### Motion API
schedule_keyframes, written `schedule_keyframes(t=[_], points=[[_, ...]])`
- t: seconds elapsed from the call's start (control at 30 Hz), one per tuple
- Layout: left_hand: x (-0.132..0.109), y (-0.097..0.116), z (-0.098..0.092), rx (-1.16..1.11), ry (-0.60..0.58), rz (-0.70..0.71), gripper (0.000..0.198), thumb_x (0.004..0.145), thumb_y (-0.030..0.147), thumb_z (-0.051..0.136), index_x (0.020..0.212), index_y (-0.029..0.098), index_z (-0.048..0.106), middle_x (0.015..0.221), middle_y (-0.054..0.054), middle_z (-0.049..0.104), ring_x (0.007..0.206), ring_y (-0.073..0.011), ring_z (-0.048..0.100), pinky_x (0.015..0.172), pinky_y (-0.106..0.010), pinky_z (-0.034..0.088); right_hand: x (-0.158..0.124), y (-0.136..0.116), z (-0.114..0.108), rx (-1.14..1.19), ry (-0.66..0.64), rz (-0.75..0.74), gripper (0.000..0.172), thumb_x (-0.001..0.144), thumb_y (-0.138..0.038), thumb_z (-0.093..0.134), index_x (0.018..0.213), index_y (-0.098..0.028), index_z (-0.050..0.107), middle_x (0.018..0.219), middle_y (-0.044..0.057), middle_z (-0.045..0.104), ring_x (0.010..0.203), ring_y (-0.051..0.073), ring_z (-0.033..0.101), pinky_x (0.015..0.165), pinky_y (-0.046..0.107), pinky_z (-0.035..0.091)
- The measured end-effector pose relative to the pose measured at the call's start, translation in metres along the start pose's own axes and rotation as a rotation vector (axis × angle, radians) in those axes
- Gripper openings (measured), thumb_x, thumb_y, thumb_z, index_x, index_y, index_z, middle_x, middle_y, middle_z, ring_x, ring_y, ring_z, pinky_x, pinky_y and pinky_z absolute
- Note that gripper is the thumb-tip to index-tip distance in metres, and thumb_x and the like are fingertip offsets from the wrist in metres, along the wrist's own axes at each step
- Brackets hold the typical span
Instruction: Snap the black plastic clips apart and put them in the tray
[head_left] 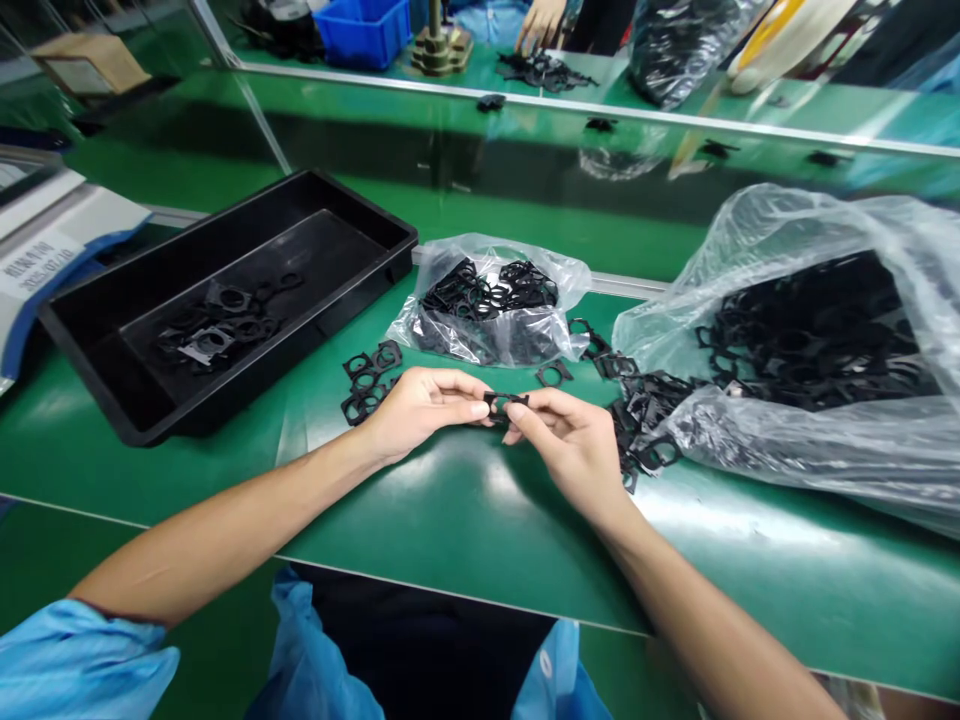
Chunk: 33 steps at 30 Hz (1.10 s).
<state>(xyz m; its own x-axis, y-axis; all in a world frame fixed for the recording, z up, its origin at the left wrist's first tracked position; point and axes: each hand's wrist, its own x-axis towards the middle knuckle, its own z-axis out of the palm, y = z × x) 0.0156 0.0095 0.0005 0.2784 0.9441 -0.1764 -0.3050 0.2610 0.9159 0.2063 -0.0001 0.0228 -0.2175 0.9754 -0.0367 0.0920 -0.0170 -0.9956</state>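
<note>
My left hand (421, 408) and my right hand (571, 442) meet above the green table (465, 510), both pinching one small black plastic ring part (505, 403) between fingertips. A few loose black parts (369, 378) lie just left of my left hand. More black parts (637, 420) spill from a big clear bag (810, 350) beside my right hand. A smaller clear bag (491, 300) of the same parts lies just beyond my hands.
A black tray (330, 300) with several parts inside sits at the left. Beyond a metal rail (600, 108), another person's hand (538, 25) rests by a pile of parts. A blue bin (364, 30) stands at the far back.
</note>
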Motion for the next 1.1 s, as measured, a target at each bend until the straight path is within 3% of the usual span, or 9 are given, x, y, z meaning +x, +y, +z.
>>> schedule_keyframes(t=[0.17, 0.43, 0.77, 1.1], points=[[0.0, -0.001, 0.0, -0.023, -0.017, -0.045, 0.028, 0.063, 0.026, 0.092, 0.081, 0.011, 0.077, 0.077, -0.005, 0.077, 0.072, -0.0159, 0.073, 0.079, -0.03, 0.06, 0.001, 0.001, -0.001, -0.027, 0.022, -0.002, 0.034, 0.08, -0.049, 0.077, 0.073, -0.017, 0.069, 0.06, 0.002, 0.068, 0.054, 0.015, 0.066, 0.058, 0.027, 0.055], [0.002, 0.004, -0.005, -0.172, -0.185, -0.207, 0.038, 0.058, 0.029, 0.096, 0.081, 0.011, 0.072, 0.077, -0.003, 0.073, 0.07, -0.0129, 0.072, 0.072, -0.024, 0.058, 0.002, -0.003, 0.0, 0.122, -0.023, 0.1, 0.036, 0.072, -0.05, 0.083, 0.068, -0.016, 0.071, 0.059, 0.002, 0.068, 0.052, 0.014, 0.064, 0.059, 0.028, 0.058], [-0.002, 0.003, 0.003, 0.07, -0.001, 0.056, 0.028, 0.068, 0.026, 0.088, 0.083, 0.013, 0.069, 0.065, 0.001, 0.069, 0.059, -0.0121, 0.069, 0.064, -0.023, 0.054, 0.001, 0.0, 0.001, 0.047, 0.043, 0.063, 0.041, 0.069, -0.055, 0.083, 0.071, -0.017, 0.066, 0.059, 0.001, 0.067, 0.053, 0.016, 0.066, 0.055, 0.026, 0.054], [-0.003, 0.001, 0.008, 0.149, 0.08, 0.098, 0.036, 0.066, 0.04, 0.088, 0.076, 0.014, 0.065, 0.063, 0.0, 0.068, 0.059, -0.0131, 0.068, 0.063, -0.024, 0.055, 0.003, 0.006, 0.003, 0.042, 0.076, 0.059, 0.046, 0.064, -0.058, 0.085, 0.076, -0.018, 0.066, 0.061, 0.001, 0.067, 0.052, 0.016, 0.065, 0.056, 0.028, 0.055]])
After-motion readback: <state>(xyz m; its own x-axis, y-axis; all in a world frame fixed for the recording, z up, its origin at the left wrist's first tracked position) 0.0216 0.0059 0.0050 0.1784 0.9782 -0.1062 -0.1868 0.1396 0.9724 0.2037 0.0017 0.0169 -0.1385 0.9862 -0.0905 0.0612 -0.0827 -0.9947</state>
